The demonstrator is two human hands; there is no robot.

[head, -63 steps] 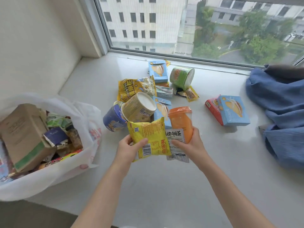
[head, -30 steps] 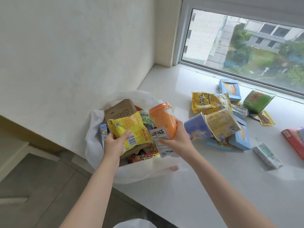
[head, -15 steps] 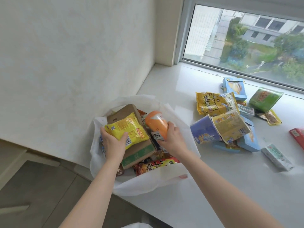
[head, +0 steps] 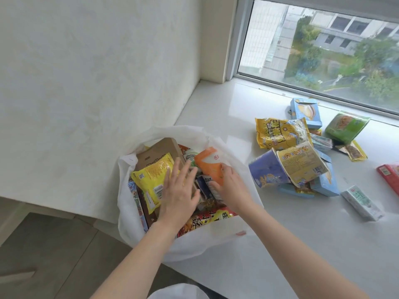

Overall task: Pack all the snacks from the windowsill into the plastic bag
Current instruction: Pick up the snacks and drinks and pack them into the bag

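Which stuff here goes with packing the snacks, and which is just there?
For the job: plastic bag, yellow snack packet, orange pouch, blue cup, yellow cup, popcorn bag, green packet, blue box.
Just there: window, wall.

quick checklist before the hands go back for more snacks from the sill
1. Yellow crinkly snack packet inside the white plastic bag: ok, lying on the brown cardboard box.
2. Orange plastic cup in the bag: ok, lying tilted among the packets.
3. Left hand free: ok, fingers spread flat, gripping nothing.
4. Right hand free: cannot tell, fingertips rest against the cup.
5. Bag steady on the white windowsill: not ok, its left part overhangs the edge.
6. Snacks left to fetch: ok, blue paper cup, green foil pouch and others lie on the sill.
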